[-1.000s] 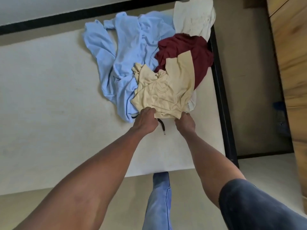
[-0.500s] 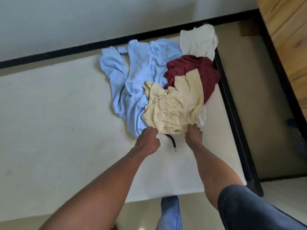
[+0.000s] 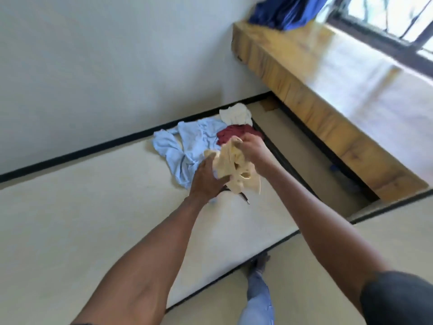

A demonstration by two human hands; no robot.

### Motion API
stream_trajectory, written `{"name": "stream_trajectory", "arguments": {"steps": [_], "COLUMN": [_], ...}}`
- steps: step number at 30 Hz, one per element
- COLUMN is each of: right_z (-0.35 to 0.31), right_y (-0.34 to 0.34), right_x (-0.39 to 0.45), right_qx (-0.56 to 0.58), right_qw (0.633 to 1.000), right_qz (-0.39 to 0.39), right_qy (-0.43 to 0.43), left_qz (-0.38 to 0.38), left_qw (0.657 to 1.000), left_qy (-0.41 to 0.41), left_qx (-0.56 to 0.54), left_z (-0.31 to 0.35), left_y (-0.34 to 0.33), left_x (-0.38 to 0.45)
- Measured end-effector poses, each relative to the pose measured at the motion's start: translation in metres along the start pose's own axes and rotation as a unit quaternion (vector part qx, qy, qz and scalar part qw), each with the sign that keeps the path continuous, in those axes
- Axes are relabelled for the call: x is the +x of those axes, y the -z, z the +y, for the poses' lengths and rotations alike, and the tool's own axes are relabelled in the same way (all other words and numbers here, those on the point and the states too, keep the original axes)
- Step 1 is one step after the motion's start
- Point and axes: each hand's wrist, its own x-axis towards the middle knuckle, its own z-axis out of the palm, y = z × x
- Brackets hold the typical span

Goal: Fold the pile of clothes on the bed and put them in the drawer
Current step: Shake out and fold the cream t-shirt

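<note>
A cream yellow T-shirt hangs bunched above the bed. My left hand grips its lower left part. Higher up, my right hand holds its top edge. Behind it the pile lies on the mattress near the far right corner: a light blue shirt, a dark red garment and a white garment. A thin dark cord lies on the mattress just below the lifted shirt.
A long wooden cabinet runs along the right wall under a window, with blue cloth at its far end. A floor gap separates it from the bed. My leg in jeans stands at the bed's near edge.
Both hands have lifted the cream shirt off the pile, so it is bunched in the air. The camera has tilted up, bringing the cabinet and window into view.
</note>
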Motion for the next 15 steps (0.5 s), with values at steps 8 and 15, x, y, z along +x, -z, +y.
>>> {"name": "stream_trajectory", "arguments": {"steps": [8,15], "right_z": [-0.216,-0.234], "right_y": [-0.004,-0.008], "right_x": [-0.111,-0.148], "right_qx": [-0.026,-0.041], "right_qw": [0.997,0.989], "right_qz": [-0.061,-0.128], "right_qy": [0.047,0.069], "left_qz": [0.077,0.002], "left_qw": [0.993,0.993], "left_qy": [-0.072,0.118], "left_qx": [-0.047,0.026], "left_z": [0.081,0.042], "left_y": [0.144,0.216], "left_x": [-0.076,-0.125]}}
